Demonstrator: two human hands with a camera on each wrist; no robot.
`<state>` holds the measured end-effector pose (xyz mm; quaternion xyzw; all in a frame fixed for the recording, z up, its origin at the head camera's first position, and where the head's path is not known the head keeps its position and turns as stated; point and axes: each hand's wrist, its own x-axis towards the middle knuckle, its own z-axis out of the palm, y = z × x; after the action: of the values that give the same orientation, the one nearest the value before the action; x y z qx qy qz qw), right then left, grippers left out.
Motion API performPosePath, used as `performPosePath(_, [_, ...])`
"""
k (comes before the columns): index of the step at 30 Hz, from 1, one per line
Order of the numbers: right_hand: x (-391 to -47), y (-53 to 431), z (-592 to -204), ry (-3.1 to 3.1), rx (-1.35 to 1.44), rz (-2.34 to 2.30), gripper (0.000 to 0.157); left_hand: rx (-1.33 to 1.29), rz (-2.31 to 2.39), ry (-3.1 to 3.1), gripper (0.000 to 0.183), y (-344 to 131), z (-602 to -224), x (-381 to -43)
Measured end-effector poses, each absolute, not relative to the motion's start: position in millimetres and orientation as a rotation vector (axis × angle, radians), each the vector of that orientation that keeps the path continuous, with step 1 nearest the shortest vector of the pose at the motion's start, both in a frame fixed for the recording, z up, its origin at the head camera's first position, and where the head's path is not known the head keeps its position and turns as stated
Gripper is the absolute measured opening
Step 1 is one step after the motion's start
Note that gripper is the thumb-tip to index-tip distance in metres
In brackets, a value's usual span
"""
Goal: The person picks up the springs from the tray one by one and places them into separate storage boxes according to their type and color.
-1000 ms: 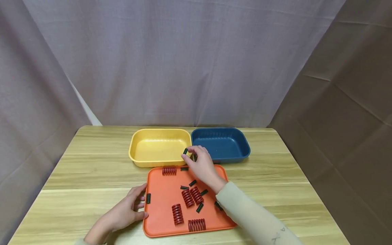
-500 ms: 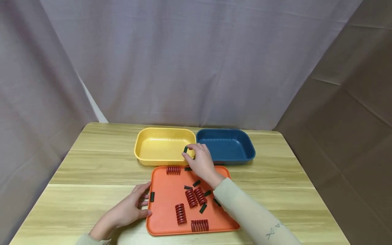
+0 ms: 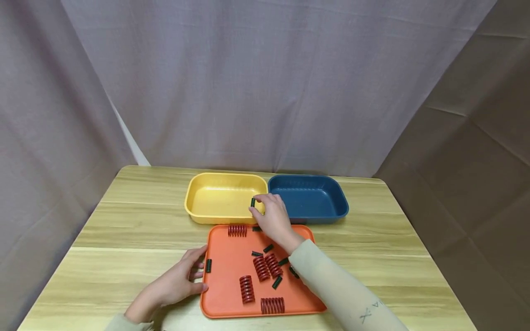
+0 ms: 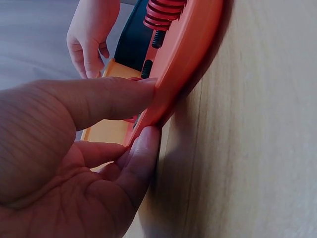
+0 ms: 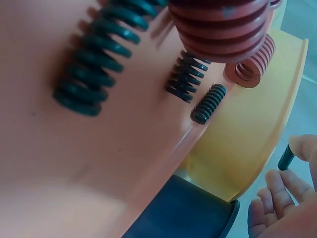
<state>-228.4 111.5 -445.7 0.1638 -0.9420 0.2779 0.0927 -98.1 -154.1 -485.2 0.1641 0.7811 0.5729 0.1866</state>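
Note:
My right hand (image 3: 274, 218) pinches a small dark green spring (image 3: 253, 202) between thumb and fingertips, above the near right corner of the yellow bin (image 3: 198, 219). In the right wrist view the same green spring (image 5: 286, 158) stands between the fingertips. My left hand (image 3: 175, 280) holds the left rim of the orange tray (image 3: 225, 294), thumb on the rim and fingers along its outer side. On the tray lie several large red springs (image 3: 247, 289) and several small dark green springs (image 3: 277, 282). One green spring (image 3: 209, 265) rests beside the left hand.
A dark blue bin (image 3: 308, 202) stands against the right side of the yellow bin, both just behind the tray. Everything is on a wooden table (image 3: 124, 220), with grey curtains (image 3: 232, 82) behind and at the sides.
The head view has shifted, so everything appears slightly further right. The right hand has moved little and still pinches the green spring over the yellow bin. The left hand stays at the tray.

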Motion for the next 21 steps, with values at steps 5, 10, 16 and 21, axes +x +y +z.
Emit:
performPosePath(5, [-230.5,111.0,-446.1,-2.802,0.473,0.824,0.039,0.473,1.626,2.189,0.092,-153.8,-486.6,-97.8])
performPosePath(10, [-232.7,111.0,-446.5,-2.810,0.461,0.825,0.039,0.474,1.631,2.187,0.092,-153.9,-487.1,-97.9])
performPosePath(16, [-233.0,110.1,-445.5,-2.814,0.454,0.837,0.040,0.474,1.609,2.211,0.092,-154.5,-487.7,-98.3])
performPosePath(21, [-232.5,109.9,-444.5,-2.818,0.453,0.883,0.044,0.482,1.616,2.204,0.092,-154.4,-488.0,-98.5])
